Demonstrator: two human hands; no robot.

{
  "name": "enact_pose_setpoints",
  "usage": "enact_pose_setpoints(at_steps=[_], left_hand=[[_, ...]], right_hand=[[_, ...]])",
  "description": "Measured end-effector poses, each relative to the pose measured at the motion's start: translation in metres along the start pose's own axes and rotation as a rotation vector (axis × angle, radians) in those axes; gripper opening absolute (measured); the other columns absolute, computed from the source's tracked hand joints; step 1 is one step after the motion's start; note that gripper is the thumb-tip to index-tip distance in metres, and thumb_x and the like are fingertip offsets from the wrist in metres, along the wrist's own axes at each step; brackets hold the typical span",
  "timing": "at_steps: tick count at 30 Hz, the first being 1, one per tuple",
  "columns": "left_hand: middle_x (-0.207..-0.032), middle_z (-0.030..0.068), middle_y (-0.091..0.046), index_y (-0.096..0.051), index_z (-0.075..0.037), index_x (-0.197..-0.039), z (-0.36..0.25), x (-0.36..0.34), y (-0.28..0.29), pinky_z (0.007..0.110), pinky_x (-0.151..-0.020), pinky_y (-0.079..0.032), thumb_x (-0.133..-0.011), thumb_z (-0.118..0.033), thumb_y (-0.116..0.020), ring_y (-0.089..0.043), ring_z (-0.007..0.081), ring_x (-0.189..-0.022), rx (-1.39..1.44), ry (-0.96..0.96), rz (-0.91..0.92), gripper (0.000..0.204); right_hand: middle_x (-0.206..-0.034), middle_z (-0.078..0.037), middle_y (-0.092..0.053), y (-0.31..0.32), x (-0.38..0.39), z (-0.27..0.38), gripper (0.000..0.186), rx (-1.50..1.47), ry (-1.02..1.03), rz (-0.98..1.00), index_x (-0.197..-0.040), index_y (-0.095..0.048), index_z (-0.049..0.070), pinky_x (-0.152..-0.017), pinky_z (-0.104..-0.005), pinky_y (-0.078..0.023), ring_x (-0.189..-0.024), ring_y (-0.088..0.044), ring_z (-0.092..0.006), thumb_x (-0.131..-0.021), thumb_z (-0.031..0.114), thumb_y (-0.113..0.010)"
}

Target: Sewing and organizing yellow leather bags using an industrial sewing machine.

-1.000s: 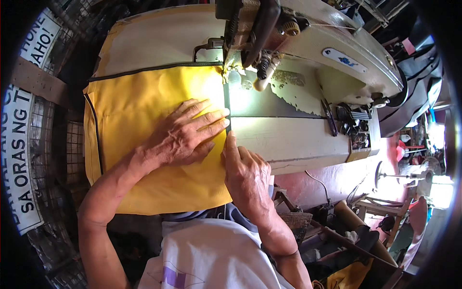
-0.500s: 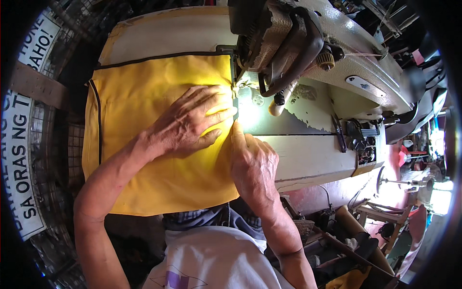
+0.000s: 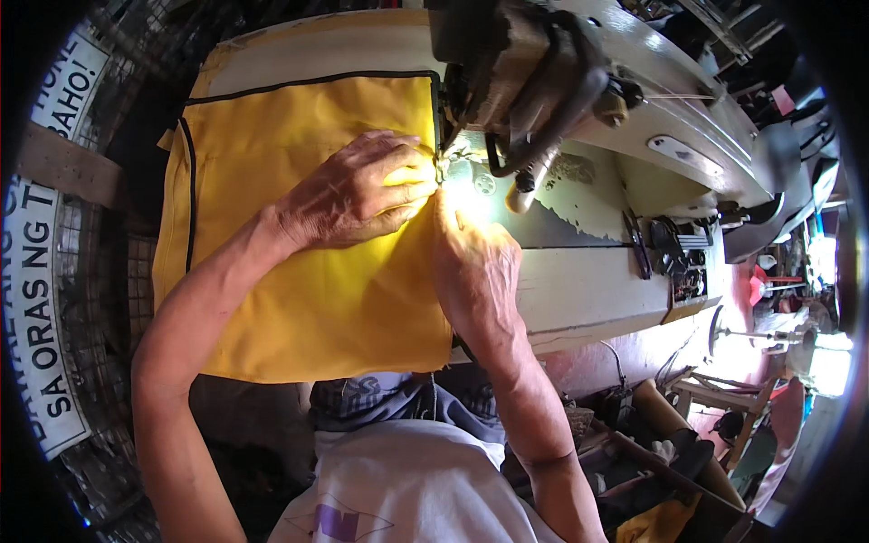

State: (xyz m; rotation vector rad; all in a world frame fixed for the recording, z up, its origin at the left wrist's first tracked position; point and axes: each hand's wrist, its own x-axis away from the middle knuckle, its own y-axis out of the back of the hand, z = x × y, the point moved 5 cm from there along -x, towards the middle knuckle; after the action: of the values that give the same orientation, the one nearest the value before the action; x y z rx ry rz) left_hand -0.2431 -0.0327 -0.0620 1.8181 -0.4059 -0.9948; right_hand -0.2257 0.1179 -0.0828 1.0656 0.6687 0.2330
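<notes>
A yellow fabric piece (image 3: pixel 299 308) with dark edging lies on the sewing machine bed, its right edge at the lit needle and presser-foot area (image 3: pixel 444 165). My left hand (image 3: pixel 358 195) rests palm down on the fabric, fingers lying out and slightly bent toward that edge. Just below the needle area, my right hand (image 3: pixel 475 271) holds the fabric's right edge, index finger extended along it and the other fingers curled in; its thumb is hidden. The dark machine head (image 3: pixel 507 72) overhangs both hands' fingertips on the right.
Dark scissors (image 3: pixel 638 244) and a small black tray of parts (image 3: pixel 688 276) sit at the bed's right end. A standing fan (image 3: pixel 797 344), wooden stools and rolls of material are at lower right. A wire grid with signboards (image 3: pixel 45 299) runs along the left.
The yellow fabric has moved up the frame, away from me along the machine bed, with both my hands moving along with it toward the needle area. The machine head appears farther right.
</notes>
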Motion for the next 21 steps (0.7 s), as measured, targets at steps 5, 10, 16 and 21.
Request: enact_pose_setpoints(at_steps=[5,10,16,21], left_hand=[[-0.117,0.0202,-0.061,-0.067,0.001,-0.112,-0.051,0.003,0.006,0.049,-0.106,-0.044,-0.081,-0.014,-0.068,-0.058,0.0389,-0.114,-0.208,0.06,0.096,0.035],[-0.141,0.025,-0.046,-0.059,0.003,-0.129,-0.137,0.039,0.004,0.06,-0.116,-0.028,-0.082,-0.046,-0.074,-0.038,0.0434,-0.14,0.116,0.239,0.422,0.069],[-0.142,0.0236,-0.048,-0.054,0.002,-0.136,-0.142,0.059,-0.013,0.06,-0.115,-0.031,-0.093,-0.025,-0.065,-0.043,0.0436,-0.137,-0.063,0.211,0.332,0.051],[-0.144,0.0204,-0.05,-0.053,0.001,-0.137,-0.143,0.067,-0.007,0.056,-0.116,-0.031,-0.092,-0.019,-0.065,-0.044,0.0375,-0.139,0.037,0.243,0.198,0.051]], right_hand=[[-0.08,-0.013,-0.063,0.002,0.026,-0.001,0.038,-0.07,-0.016,-0.189,-0.121,-0.059,0.002,-0.064,-0.0447,-0.05,-0.073,-0.063,-0.034,-0.083,0.008,-0.062],[-0.076,-0.012,-0.06,0.023,0.064,0.003,0.037,-0.219,-0.195,-0.151,-0.123,-0.058,-0.001,-0.064,-0.0418,-0.048,-0.07,-0.061,-0.0308,-0.089,0.013,-0.063],[-0.078,-0.012,-0.061,0.036,0.084,0.009,0.032,-0.263,-0.221,-0.167,-0.12,-0.061,0.003,-0.066,-0.0426,-0.05,-0.072,-0.062,-0.0318,-0.088,0.008,-0.062],[-0.085,-0.014,-0.064,0.034,0.084,0.011,0.031,-0.22,-0.214,-0.135,-0.118,-0.063,0.001,-0.072,-0.0437,-0.049,-0.079,-0.063,-0.033,-0.087,0.008,-0.062]])
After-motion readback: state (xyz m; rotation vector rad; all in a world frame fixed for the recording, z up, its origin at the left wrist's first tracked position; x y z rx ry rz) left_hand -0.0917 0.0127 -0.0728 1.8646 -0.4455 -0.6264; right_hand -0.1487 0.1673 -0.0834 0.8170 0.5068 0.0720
